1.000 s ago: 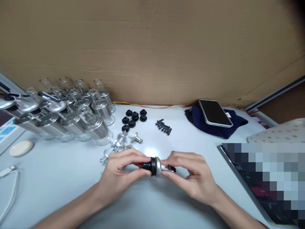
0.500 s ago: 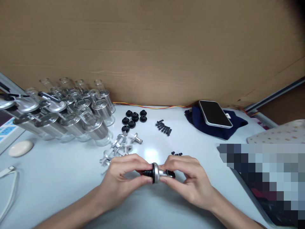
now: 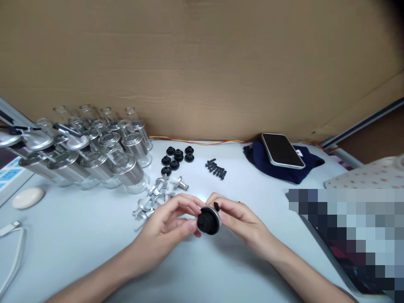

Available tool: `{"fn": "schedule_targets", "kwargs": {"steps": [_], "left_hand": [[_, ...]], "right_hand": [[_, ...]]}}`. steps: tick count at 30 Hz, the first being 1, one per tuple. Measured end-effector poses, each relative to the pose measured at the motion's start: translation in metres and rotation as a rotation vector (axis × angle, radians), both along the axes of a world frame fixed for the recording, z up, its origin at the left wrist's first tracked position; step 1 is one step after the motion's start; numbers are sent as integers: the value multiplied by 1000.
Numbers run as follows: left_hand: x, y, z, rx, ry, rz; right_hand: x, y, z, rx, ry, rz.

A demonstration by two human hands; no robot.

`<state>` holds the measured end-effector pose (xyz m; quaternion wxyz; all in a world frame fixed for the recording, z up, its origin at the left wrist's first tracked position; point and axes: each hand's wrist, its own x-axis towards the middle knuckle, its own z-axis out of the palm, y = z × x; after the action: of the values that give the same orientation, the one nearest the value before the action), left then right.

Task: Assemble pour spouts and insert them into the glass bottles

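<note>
Above the near middle of the table is a pour spout (image 3: 208, 221), a metal disc with a black ribbed rubber stopper that faces me and the left. My right hand (image 3: 244, 221) pinches its far, spout side, where a small black flap sticks up by the fingers. My left hand (image 3: 172, 221) has its thumb and fingers at the left edge of the disc and stopper. Just beyond my left hand lies a pile of loose metal spouts (image 3: 159, 195). Several black rubber stoppers (image 3: 174, 160) lie behind it, with short black strips (image 3: 216, 169) to their right.
Glass bottles with metal sleeves (image 3: 132, 145) crowd the left back, some topped with spouts (image 3: 77, 142). A phone (image 3: 283, 150) rests on dark blue cloth (image 3: 259, 162) at the back right. A white oval object (image 3: 28, 198) and cable (image 3: 17, 252) lie left. Cardboard (image 3: 202, 67) stands behind.
The pour spout has turned from sideways so its rubber stopper now faces me. My left hand's grip has loosened around the stopper, while my right hand stays on the spout side.
</note>
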<state>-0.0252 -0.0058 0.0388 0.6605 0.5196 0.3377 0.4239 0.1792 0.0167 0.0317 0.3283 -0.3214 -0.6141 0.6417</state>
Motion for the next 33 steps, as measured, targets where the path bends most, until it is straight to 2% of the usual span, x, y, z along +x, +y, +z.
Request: {"fn": "schedule_targets", "kwargs": {"steps": [3,5,8,14,22,33], "left_hand": [[3,0,-1,-174,-137,-27],[4,0,-1,-244,-150,-39],[7,0,-2,-291,-122,-81],[10,2,-9,-273,-61,7],[12,-2,-7,-138,136,72],[17,-6,-3,-132,188,34]], "right_hand": [[-2,-2,-1,70,-81,-63],[-3,-4,-2,114,-162,-136],[-4,-6,-3,87,-233,-183],[-3,-7,0,17,-77,-42],[-6,-7,3,27,-168,-88],[-8,-8,3,44,-196,-46]]}}
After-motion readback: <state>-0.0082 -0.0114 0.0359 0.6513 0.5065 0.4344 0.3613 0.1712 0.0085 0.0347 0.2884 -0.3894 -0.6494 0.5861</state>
